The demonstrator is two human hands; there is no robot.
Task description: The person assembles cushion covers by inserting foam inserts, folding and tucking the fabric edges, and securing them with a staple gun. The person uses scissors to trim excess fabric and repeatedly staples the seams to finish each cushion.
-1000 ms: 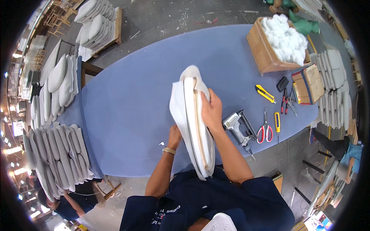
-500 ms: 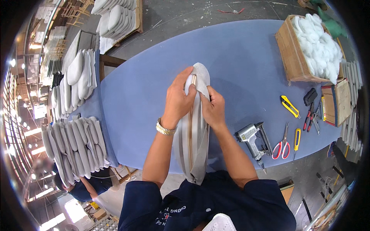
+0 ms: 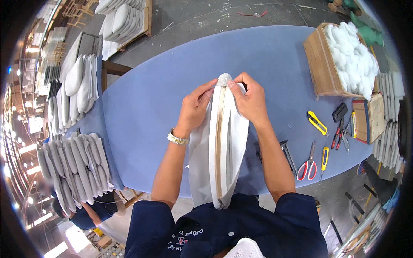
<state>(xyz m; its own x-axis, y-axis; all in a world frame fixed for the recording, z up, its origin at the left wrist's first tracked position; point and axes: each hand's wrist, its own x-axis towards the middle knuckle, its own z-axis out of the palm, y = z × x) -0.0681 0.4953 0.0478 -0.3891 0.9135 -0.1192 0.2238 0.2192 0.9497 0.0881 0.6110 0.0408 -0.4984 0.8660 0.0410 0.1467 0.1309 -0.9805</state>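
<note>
The white upholstered panel [image 3: 215, 146] stands on edge between the person's chest and the blue table [image 3: 163, 86], its pale wooden board showing as a long strip down the middle with white fabric on both sides. Half a second ago the same panel was held much the same way, but the hands sat slightly lower on its top; a second ago it lay tilted and only the right hand was over its top, the left hand under its lower part. The stapler that showed fully beside the right forearm earlier is now mostly hidden behind that arm.

The table is long and covered in blue cloth, on a grey concrete floor. On its right part lie a yellow utility knife [image 3: 317, 123], red-handled scissors [image 3: 306, 166], pliers [image 3: 340, 135] and a cardboard box of white stuffing [image 3: 344, 56]. Rows of finished white panels [image 3: 75, 167] stand along the left end, and more are stacked on a pallet [image 3: 124, 19] beyond the table.

The left hand [image 3: 195, 107] pinches the fabric at the panel's top left, thumb and fingers closed on it. The right hand [image 3: 249, 96] grips the top right the same way, fingers curled over the fabric edge.
</note>
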